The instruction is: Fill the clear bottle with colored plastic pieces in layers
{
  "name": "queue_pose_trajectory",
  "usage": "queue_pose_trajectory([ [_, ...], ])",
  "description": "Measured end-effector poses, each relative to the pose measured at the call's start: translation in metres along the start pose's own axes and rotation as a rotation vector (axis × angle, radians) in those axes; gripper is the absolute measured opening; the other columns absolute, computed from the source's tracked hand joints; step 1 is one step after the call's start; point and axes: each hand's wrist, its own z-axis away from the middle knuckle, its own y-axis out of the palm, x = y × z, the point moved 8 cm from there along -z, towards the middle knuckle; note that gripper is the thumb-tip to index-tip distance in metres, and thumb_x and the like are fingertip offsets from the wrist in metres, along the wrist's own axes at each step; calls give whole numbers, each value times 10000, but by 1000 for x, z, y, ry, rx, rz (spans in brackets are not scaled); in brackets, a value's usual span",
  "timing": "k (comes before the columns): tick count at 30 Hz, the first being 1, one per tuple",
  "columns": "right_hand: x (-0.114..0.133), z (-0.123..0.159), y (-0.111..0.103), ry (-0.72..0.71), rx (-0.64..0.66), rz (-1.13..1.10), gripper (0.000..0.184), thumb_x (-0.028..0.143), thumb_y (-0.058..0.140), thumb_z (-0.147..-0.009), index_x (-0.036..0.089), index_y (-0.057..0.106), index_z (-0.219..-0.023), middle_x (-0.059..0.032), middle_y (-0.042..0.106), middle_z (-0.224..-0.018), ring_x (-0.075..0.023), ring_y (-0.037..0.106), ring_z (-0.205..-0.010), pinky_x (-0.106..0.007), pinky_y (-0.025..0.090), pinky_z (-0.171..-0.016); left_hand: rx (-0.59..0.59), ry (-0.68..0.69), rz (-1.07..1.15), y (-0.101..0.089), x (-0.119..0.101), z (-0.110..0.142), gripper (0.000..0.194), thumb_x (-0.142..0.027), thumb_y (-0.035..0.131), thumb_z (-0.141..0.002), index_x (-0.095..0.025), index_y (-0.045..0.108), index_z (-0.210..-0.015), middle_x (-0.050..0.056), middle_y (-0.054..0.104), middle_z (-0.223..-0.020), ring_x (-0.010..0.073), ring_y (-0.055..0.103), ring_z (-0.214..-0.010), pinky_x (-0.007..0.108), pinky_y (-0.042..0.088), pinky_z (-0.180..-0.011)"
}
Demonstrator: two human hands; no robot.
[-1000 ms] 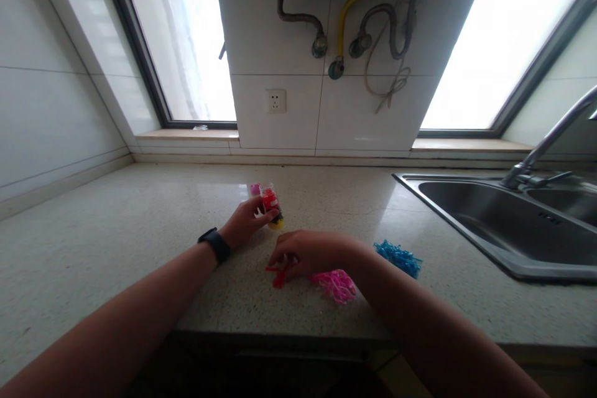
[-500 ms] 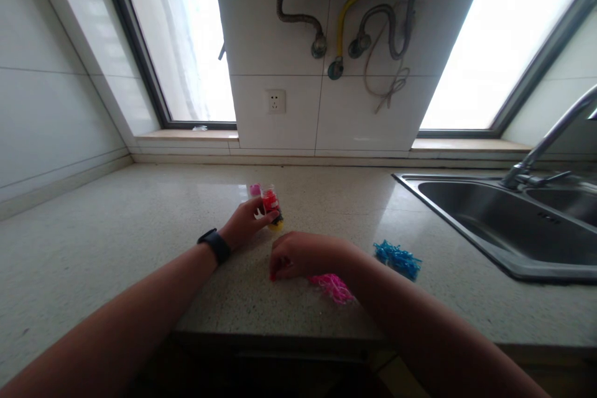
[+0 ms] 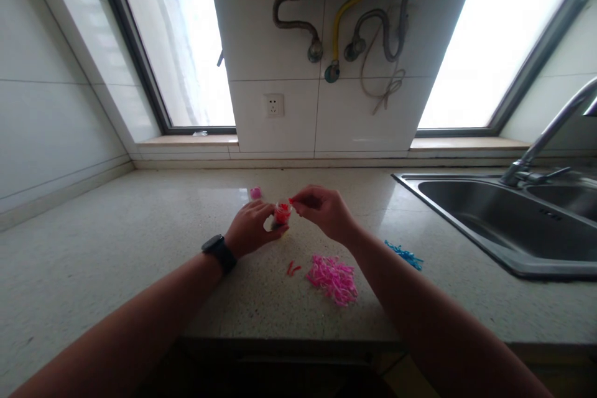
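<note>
My left hand (image 3: 254, 224) is wrapped round a small clear jar (image 3: 282, 214) with red contents, its open mouth tilted toward me. Beside that mouth, my right hand (image 3: 321, 208) pinches a small red rubber band (image 3: 291, 200) between thumb and fingertips. A few loose red bands (image 3: 293, 269) lie on the counter below the jar. To their right is a pile of pink rubber bands (image 3: 332, 280). Blue bands (image 3: 405, 255) form another pile, partly hidden by my right forearm. A pink cap (image 3: 255, 193) rests just behind my left hand.
The speckled stone counter (image 3: 140, 230) runs back to a tiled wall with a socket (image 3: 274, 105) and hanging pipes (image 3: 342, 18). At the right, a steel sink (image 3: 471, 211) with a faucet (image 3: 536, 143) is set into it. The counter's front edge is close to me.
My right hand has risen from the counter near the pink pile to the jar's mouth. The jar has moved slightly right, its mouth now toward me. Loose red bands have come into view.
</note>
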Motion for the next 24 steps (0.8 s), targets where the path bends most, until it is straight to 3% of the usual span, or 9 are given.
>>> queue_pose_trajectory([
  [5, 19, 3, 7, -159, 42, 207, 110, 226, 662, -848, 185, 732, -923, -45, 666, -881, -135, 628, -779, -268, 505, -711, 5, 24, -90, 1, -8, 1, 293, -485, 635, -846, -209, 650, -946, 63, 650, -840, 225, 596, -833, 398, 463, -828],
  [13, 27, 4, 8, -240, 69, 436, 161, 179, 611, -906, 211, 747, -985, -44, 670, -917, -144, 628, -856, -284, 485, -805, -15, 8, -150, -2, -9, 0, 311, -509, 634, -840, -211, 647, -926, 63, 647, -826, 232, 594, -828, 401, 463, -814],
  [18, 24, 5, 7, -243, 41, 388, 191, 213, 578, -935, 214, 739, -1036, -54, 673, -956, -152, 630, -896, -291, 487, -826, -17, 10, -131, -2, -11, -1, 293, -498, 636, -842, -212, 640, -905, 59, 647, -821, 229, 597, -833, 394, 464, -819],
  [24, 7, 2, -4, -129, -54, 192, 249, 286, 530, -953, 200, 679, -1134, -75, 664, -1072, -138, 625, -852, -290, 509, -771, -14, -44, -56, -7, -11, -3, 309, -504, 652, -836, -200, 630, -889, 56, 643, -815, 213, 591, -810, 381, 465, -800],
])
